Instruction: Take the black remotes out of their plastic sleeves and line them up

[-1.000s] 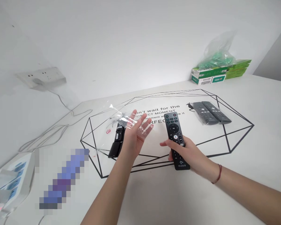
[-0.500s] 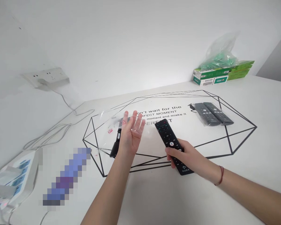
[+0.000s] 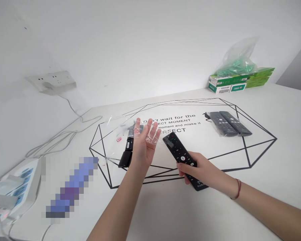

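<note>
My right hand [image 3: 202,169] is wrapped round a black remote control [image 3: 175,147], its buttons facing up and its top end tilted toward the left. To the left, my left hand [image 3: 142,149] has its fingers spread, with thin clear plastic film [image 3: 118,139] over them; the film bears small red marks. Partly behind my left hand lies a dark remote [image 3: 125,158] whose battery area looks uncovered. Two more dark remotes [image 3: 229,124] in clear wrapping lie side by side on the right of the table.
Green and white boxes [image 3: 227,80] stand at the back right under a clear bag of green items [image 3: 237,67]. A power strip [image 3: 27,187], grey cables [image 3: 62,134] and a pixelated blue object [image 3: 75,184] are at the left. A wall socket [image 3: 51,81] is above.
My left hand has moved slightly right, with the film stretched toward the held remote. That remote's upper end has shifted a little left and down.
</note>
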`<action>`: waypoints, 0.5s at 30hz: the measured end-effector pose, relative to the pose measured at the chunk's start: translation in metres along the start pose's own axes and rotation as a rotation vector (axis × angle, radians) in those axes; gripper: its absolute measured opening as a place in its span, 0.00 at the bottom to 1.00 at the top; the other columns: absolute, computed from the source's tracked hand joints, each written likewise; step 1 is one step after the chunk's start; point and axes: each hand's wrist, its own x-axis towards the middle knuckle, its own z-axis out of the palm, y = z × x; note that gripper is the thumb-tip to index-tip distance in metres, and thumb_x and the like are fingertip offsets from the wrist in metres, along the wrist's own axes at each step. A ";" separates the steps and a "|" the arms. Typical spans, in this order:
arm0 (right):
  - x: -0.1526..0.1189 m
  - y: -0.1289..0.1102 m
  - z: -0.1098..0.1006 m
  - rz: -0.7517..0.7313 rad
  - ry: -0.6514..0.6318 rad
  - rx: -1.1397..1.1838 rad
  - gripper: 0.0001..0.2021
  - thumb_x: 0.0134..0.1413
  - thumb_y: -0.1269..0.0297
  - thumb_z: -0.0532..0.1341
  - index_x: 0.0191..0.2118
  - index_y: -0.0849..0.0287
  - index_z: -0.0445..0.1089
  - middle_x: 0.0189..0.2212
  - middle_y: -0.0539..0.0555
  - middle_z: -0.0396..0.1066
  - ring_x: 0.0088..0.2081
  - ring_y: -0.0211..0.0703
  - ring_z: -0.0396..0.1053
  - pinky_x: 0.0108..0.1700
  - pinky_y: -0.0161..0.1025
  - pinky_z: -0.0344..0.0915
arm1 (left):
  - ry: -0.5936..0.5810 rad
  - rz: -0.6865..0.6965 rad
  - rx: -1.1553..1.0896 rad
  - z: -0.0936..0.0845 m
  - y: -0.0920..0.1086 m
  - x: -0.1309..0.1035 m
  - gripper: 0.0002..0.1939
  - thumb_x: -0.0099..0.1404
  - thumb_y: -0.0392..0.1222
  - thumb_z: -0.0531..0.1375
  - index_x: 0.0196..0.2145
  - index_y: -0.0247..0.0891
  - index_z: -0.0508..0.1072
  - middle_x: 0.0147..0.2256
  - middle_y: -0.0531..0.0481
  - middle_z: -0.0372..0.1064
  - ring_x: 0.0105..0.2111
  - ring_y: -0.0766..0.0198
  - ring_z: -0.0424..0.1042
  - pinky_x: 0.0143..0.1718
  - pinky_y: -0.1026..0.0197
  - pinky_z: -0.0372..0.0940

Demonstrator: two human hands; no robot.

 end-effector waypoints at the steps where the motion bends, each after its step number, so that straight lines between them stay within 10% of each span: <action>1: 0.000 -0.001 -0.001 0.006 -0.015 -0.015 0.10 0.53 0.57 0.61 0.31 0.58 0.63 0.25 0.49 0.69 0.22 0.37 0.69 0.25 0.36 0.64 | -0.004 -0.001 -0.004 0.001 -0.001 -0.002 0.34 0.64 0.34 0.59 0.61 0.58 0.52 0.52 0.54 0.69 0.50 0.66 0.71 0.50 0.62 0.67; 15: -0.001 -0.006 -0.007 0.047 -0.020 0.010 0.16 0.51 0.59 0.64 0.43 0.56 0.60 0.26 0.45 0.67 0.24 0.37 0.70 0.25 0.33 0.62 | -0.177 -0.288 0.111 0.010 -0.037 -0.025 0.24 0.60 0.41 0.63 0.54 0.45 0.65 0.48 0.45 0.72 0.46 0.56 0.73 0.48 0.54 0.68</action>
